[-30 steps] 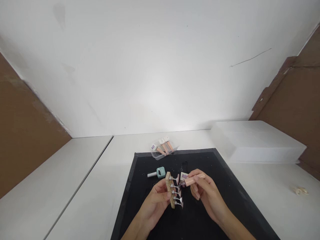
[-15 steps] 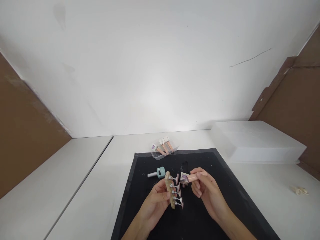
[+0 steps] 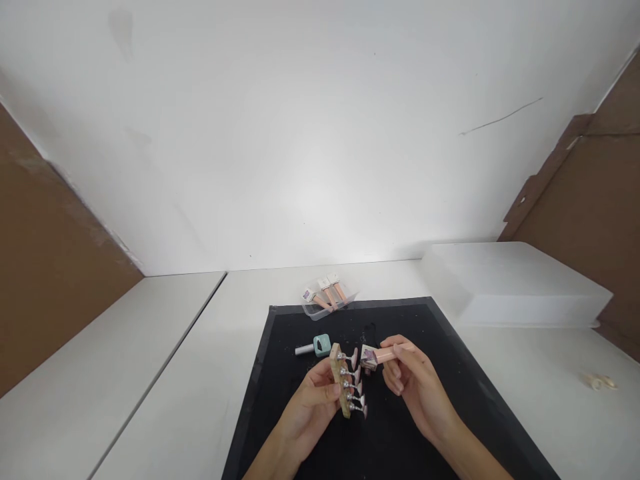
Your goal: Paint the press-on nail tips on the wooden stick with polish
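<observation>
My left hand (image 3: 313,407) is closed around a wooden nail display stand (image 3: 336,363), turned on its side. Several small metal posts stick out of it to the right, each bearing a pale pink false nail (image 3: 355,359). Pinched between the fingers of my right hand (image 3: 415,380) is a nail polish bottle (image 3: 369,357) with a long pink cap and a white, purple-patterned body. The bottle's body points left, close beside the topmost false nail; I cannot tell if they touch. A teal nail polish bottle (image 3: 323,345) with a silver cap lies behind my left hand.
A black mat (image 3: 400,317) covers the white table under my hands. At its back edge, a clear plastic tray (image 3: 316,313) holds several pink-capped bottles. A white box (image 3: 520,287) stands at right, near small cream-coloured pieces (image 3: 597,381). Brown cardboard (image 3: 55,253) flanks the left side.
</observation>
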